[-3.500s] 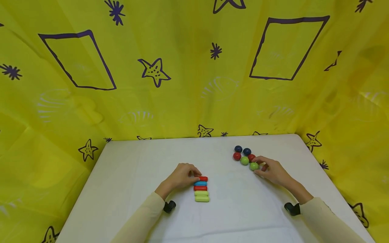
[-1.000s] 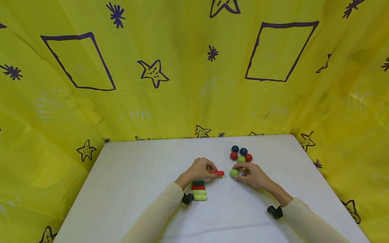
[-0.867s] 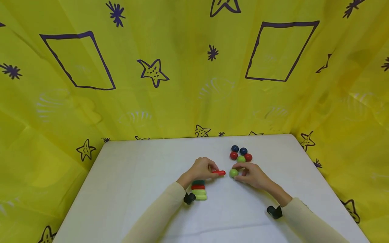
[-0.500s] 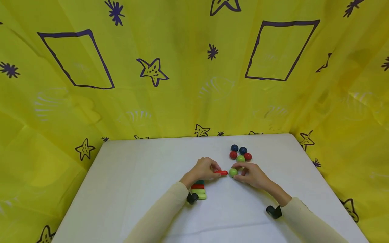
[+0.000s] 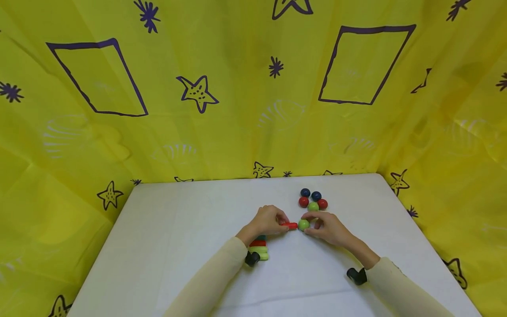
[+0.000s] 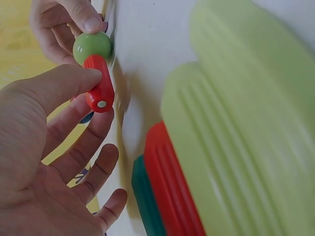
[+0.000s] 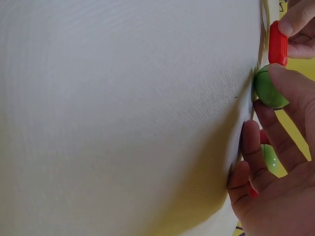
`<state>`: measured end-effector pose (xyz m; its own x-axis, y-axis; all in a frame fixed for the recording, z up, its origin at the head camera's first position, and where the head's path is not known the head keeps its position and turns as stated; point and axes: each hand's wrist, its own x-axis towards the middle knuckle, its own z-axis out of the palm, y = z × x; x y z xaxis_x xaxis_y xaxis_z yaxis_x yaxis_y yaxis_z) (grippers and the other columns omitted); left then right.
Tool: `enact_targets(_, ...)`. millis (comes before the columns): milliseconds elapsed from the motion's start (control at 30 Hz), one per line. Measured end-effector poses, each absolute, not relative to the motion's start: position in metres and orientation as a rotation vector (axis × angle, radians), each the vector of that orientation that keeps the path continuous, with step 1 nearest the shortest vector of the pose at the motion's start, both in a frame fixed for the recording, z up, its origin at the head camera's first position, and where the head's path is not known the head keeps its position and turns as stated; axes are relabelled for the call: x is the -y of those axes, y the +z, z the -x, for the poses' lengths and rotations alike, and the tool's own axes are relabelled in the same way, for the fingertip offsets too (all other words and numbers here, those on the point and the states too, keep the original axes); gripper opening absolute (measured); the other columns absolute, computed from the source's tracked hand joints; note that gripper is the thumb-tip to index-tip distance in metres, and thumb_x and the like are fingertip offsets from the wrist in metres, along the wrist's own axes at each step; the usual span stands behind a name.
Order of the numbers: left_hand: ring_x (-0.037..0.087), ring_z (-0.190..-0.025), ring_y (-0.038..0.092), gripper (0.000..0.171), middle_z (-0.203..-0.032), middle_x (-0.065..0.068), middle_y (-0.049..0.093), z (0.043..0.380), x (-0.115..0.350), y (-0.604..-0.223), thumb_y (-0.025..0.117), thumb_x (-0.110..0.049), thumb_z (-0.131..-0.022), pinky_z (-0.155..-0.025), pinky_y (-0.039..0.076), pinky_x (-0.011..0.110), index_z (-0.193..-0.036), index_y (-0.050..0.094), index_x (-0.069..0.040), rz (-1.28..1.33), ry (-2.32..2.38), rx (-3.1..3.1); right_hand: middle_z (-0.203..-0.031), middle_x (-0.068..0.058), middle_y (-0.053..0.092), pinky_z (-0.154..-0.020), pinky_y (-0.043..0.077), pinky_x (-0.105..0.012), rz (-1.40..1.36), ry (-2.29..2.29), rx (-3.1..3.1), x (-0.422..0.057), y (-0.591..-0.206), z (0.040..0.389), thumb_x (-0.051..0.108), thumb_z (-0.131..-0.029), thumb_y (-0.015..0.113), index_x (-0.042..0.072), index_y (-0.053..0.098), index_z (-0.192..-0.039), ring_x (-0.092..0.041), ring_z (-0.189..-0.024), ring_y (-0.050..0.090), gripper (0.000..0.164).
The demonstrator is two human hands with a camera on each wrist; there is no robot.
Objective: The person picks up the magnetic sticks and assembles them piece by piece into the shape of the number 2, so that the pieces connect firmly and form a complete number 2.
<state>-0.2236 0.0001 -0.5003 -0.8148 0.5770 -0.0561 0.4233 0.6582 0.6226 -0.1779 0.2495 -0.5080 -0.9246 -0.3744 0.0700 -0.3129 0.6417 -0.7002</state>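
Between thumb and fingers, my left hand (image 5: 267, 220) pinches a short red plastic stick (image 5: 292, 226). A pale dot shows in the stick's near end in the left wrist view. My right hand (image 5: 332, 228) holds a glossy light green ball (image 5: 303, 225) by thumb and fingertips, low over the white table. The stick's far end is right at the ball, and in the left wrist view the red stick (image 6: 101, 91) overlaps the green ball (image 6: 92, 45). The left fingers hide part of the stick.
Beside my left wrist lies a row of sticks: teal (image 5: 259, 237), red (image 5: 258, 243) and yellow-green (image 5: 261, 255), partly hidden by that arm. Behind my right hand sit two dark blue balls (image 5: 305, 192), two red balls (image 5: 322, 204) and another green ball (image 5: 313, 206). A yellow curtain (image 5: 237, 132) surrounds the white table (image 5: 178, 211).
My left hand has lifted the top red stick from the row and carried it right. My right hand has brought a green ball left from the group. Over the last second the stick closes on the ball.
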Motion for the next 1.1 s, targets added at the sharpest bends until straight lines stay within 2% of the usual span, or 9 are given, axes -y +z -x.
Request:
enact_targets(300, 0.005, -0.077, 0.051, 0.01, -0.071, -0.016, 0.063, 0.2218, -0.002, -0.4989, 0.083, -0.025, -0.086, -0.081, 0.038, 0.029, -0.094, 0.082, -0.02, -0.804, 0.896, -2.629, -0.099, 0.004, 0.067, -0.065, 0.049, -0.025, 0.583, -1.141, -2.775, -0.248, -0.5069, 0.1777, 0.015, -0.085, 0.085, 0.012, 0.074, -0.116, -0.013, -0.076, 0.057, 0.033)
enact_targets(633, 0.002, -0.077, 0.052, 0.01, -0.071, -0.017, 0.064, 0.2232, -0.0018, -0.5011, 0.083, -0.025, -0.086, -0.084, 0.038, 0.031, -0.095, 0.082, -0.02, -0.827, 0.901, -2.63, -0.099, 0.003, 0.067, -0.064, 0.049, -0.025, 0.576, -1.145, -2.769, -0.2491, -0.507, 0.1778, 0.015, -0.085, 0.085, 0.011, 0.073, -0.116, -0.013, -0.075, 0.057, 0.033)
enact_targets(900, 0.004, -0.085, 0.055, 0.016, -0.077, -0.017, 0.067, 0.2247, -0.0031, -0.4983, 0.078, -0.028, -0.089, -0.1, 0.038, 0.043, -0.102, 0.081, -0.02, -0.836, 0.918, -2.621, -0.098, 0.003, 0.067, -0.066, 0.049, -0.025, 0.604, -1.166, -2.776, -0.2526, -0.5076, 0.1766, 0.014, -0.086, 0.084, 0.011, 0.073, -0.115, -0.011, -0.077, 0.058, 0.031)
enact_targets(1100, 0.007, -0.087, 0.056, 0.021, -0.084, -0.013, 0.069, 0.2316, -0.0063, -0.4941, 0.076, -0.03, -0.093, -0.104, 0.037, 0.049, -0.11, 0.078, -0.018, -0.844, 0.948, -2.641, -0.1, 0.002, 0.066, -0.066, 0.049, -0.024, 0.574, -1.14, -2.783, -0.2574, -0.5061, 0.1741, 0.014, -0.087, 0.083, 0.011, 0.072, -0.118, -0.014, -0.08, 0.057, 0.034)
